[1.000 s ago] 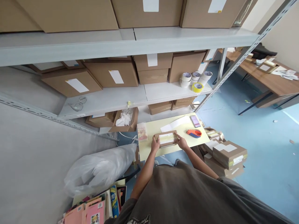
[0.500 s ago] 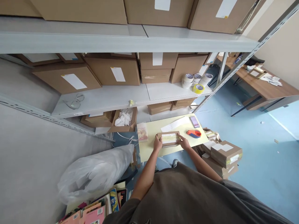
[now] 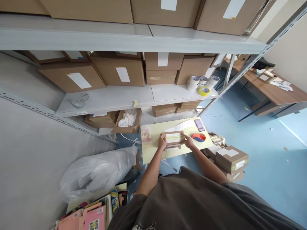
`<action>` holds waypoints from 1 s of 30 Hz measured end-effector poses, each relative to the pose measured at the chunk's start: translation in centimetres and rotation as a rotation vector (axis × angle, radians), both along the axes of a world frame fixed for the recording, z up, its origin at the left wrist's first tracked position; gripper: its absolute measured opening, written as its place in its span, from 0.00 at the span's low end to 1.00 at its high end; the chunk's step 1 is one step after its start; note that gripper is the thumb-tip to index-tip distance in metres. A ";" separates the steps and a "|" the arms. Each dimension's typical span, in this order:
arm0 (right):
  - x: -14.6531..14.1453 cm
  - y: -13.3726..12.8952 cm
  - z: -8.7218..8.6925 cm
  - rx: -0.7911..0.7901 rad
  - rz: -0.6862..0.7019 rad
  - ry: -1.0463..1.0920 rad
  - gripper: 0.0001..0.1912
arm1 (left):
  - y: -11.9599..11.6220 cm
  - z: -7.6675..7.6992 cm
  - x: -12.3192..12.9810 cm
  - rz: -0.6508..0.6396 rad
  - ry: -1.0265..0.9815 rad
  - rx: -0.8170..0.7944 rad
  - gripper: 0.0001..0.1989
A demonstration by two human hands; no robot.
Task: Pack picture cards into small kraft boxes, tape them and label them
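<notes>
Between my two hands is a small cardboard box with a white label and clear tape across its top. My left hand grips its left side and my right hand its right side. The box is over a pale yellow table, and a front flap or side shows below its top face. Right of my right hand lies an orange and blue tape dispenser. A purple phone-like item and a white paper sheet lie behind. A printed booklet is at the table's left.
Metal shelving with cardboard boxes and tape rolls rises ahead. Stacked boxes stand right of the table. A large plastic bag and books are at the left. A wooden desk stands far right.
The box has moved slightly away from me and appears tilted, with more of its front side showing. Both hands keep hold of it. The view has shifted a little.
</notes>
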State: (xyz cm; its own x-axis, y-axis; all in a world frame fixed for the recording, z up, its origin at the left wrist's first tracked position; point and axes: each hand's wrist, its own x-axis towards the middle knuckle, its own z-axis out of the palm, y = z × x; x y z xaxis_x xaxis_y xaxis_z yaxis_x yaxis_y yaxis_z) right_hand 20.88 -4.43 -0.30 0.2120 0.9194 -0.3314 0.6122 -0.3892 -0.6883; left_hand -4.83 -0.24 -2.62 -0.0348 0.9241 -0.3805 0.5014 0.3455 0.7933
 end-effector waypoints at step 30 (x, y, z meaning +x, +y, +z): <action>14.7 -1.2 -3.6 0.207 0.317 -0.033 0.40 | -3.9 -4.3 7.3 0.158 0.235 -0.122 0.33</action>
